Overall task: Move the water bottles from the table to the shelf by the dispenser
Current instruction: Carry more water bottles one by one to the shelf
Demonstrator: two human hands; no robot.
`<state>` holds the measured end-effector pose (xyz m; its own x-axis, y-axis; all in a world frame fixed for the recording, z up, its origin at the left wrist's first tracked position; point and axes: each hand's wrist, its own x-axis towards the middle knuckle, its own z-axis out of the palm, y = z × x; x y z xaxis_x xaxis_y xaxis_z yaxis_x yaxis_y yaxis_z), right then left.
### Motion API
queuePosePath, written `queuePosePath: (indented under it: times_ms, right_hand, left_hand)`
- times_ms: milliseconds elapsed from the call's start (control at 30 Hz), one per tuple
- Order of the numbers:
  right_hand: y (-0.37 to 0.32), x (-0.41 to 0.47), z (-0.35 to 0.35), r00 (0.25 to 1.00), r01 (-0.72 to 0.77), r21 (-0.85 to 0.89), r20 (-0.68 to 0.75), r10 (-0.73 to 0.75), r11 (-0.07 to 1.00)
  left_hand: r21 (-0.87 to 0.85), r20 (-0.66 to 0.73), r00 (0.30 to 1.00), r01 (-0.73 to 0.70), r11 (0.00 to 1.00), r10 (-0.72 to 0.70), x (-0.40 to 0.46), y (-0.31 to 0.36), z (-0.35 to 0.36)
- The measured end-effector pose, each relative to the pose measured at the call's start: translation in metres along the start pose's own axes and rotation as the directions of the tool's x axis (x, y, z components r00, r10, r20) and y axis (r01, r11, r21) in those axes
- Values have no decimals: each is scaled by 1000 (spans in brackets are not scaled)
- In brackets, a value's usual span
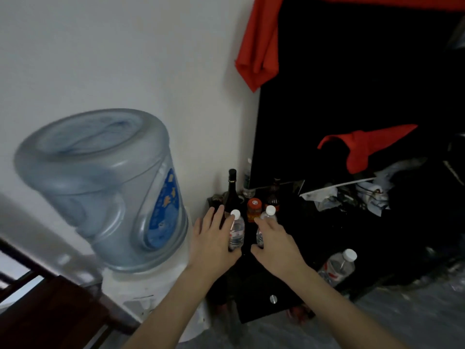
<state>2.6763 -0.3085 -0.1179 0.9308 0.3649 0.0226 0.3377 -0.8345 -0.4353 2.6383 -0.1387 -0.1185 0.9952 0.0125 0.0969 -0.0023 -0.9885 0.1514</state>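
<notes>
Two small clear water bottles with white caps stand side by side on the black shelf (pixel 289 248) just right of the water dispenser (pixel 108 187). My left hand (pixel 214 245) lies against the left bottle (pixel 237 231) with its fingers straight and spread, and only the thumb side touches it. My right hand (pixel 274 240) curls its thumb and index finger round the right bottle (pixel 267 214), hiding most of that bottle's body. A third water bottle (pixel 337 267) is tilted at the shelf's lower right.
Behind the two bottles stand a dark wine bottle (pixel 232 187), an orange-lidded jar (pixel 254 209), a brown bottle (pixel 274 195) and another clear bottle (pixel 247 177). Red cloth (pixel 364 147) and crumpled papers (pixel 327 195) lie to the right. A dark wooden chair (pixel 50 311) is at lower left.
</notes>
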Motion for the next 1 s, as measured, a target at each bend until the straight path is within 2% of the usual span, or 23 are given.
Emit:
queuePosePath:
  times_ms: [133, 267, 333, 400, 533, 633, 667, 733, 867, 1000]
  right_hand:
    - [-40, -22, 2, 995, 102, -93, 2, -102, 990]
    - [-105, -54, 25, 970, 230, -99, 101, -220, 968]
    - [-145, -73, 45, 937, 323, -62, 159, -310, 944]
    - [-186, -94, 65, 890, 418, -14, 205, -406, 908]
    - [-269, -138, 108, 736, 622, 72, 286, -613, 780]
    - [-331, -167, 129, 597, 740, 131, 324, -733, 660]
    - [-356, -180, 137, 526, 784, 155, 348, -776, 601]
    - [-386, -195, 146, 440, 831, 177, 372, -817, 528]
    - [-454, -237, 171, 181, 928, 231, 410, -894, 293]
    - [-511, -283, 190, -59, 955, 286, 436, -898, 76]
  left_hand:
    - [3, -31, 997, 78, 997, -77, -47, -19, -21]
    - [-56, -77, 969, 232, 971, -236, -126, -60, -39]
    - [-33, -70, 931, 357, 933, -359, -174, -88, -46]
    - [-15, -67, 865, 498, 867, -498, -224, -115, -53]
    - [-27, -99, 682, 726, 687, -724, -330, -152, -75]
    - [-22, -155, 516, 851, 525, -843, -403, -169, -94]
    - [-29, -187, 434, 894, 446, -881, -434, -174, -100]
    - [-34, -212, 332, 937, 346, -919, -471, -178, -110]
    - [-61, -241, 32, 997, 48, -970, -550, -175, -130]
    - [-96, -265, -245, 969, -227, -933, -610, -154, -137]
